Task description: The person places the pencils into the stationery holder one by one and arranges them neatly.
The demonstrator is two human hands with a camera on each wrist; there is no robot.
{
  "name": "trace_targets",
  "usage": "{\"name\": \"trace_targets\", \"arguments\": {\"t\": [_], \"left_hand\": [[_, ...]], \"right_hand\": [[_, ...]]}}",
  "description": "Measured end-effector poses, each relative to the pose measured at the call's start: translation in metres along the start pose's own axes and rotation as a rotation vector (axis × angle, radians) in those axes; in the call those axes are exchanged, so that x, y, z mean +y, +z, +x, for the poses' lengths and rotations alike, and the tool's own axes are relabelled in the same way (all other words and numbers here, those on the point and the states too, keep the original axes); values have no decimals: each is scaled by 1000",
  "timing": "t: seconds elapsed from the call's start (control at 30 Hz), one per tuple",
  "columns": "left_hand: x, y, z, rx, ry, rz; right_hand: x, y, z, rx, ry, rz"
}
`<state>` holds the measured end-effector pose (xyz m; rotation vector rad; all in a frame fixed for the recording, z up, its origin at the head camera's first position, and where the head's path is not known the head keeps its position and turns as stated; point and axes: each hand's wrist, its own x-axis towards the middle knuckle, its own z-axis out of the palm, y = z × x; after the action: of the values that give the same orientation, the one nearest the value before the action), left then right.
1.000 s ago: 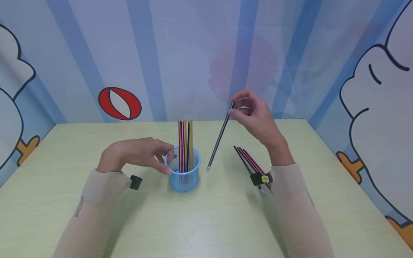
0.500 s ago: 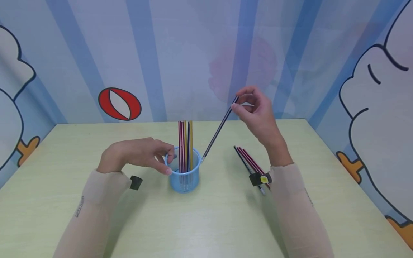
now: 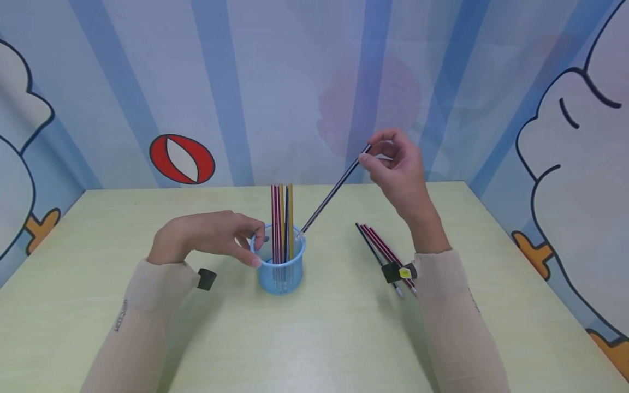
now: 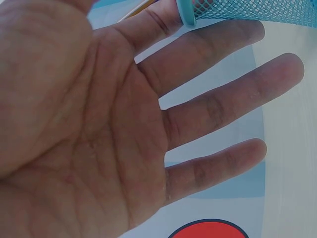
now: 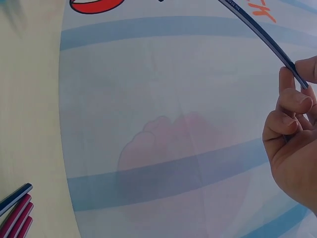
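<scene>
A light-blue mesh pencil cup (image 3: 280, 279) stands on the table, with several pencils (image 3: 277, 218) upright in it: dark red, yellow and dark ones. My left hand (image 3: 216, 233) grips its rim on the left side, thumb outside and index finger over the edge; in the left wrist view the other fingers (image 4: 213, 115) stretch out beneath the rim (image 4: 186, 11). My right hand (image 3: 399, 177) pinches a dark striped pencil (image 3: 335, 189) near its upper end. The pencil slants down to the left, its clear-looking lower end at the cup's right rim, just over the opening.
Right of the cup, several loose pencils (image 3: 377, 246), dark and dark red, lie together on the pale table (image 3: 314, 338), partly under my right wrist. A blue striped cloth backdrop (image 3: 295, 98) with printed cartoon shapes rises behind the table's back edge.
The pencil in my right hand has tilted further over, its lower end moving left and up to the cup's rim. My right hand has shifted slightly right and up. My left hand stays put.
</scene>
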<state>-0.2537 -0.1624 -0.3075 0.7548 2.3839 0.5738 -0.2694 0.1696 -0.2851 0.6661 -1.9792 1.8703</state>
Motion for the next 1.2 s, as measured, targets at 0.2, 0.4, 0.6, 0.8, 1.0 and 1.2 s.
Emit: {"name": "trace_targets", "arguments": {"t": [0.2,0.4,0.6,0.8,1.0,1.2], "left_hand": [[0,0,1,1,-7,0],[0,0,0,4,0,5],[1,0,1,2,-5,2],[2,0,1,0,-11,3],[1,0,3,-2,-1,10],[0,0,3,-3,20,5]], "right_hand": [[6,7,0,-65,24,-61],[10,20,-1,-129,51,-184],[14,35,-6,-195,40,-235],[20,46,-8,-240,11,-236],[23,54,-10,-292,33,-262],[27,61,-11,-336,27,-309]]}}
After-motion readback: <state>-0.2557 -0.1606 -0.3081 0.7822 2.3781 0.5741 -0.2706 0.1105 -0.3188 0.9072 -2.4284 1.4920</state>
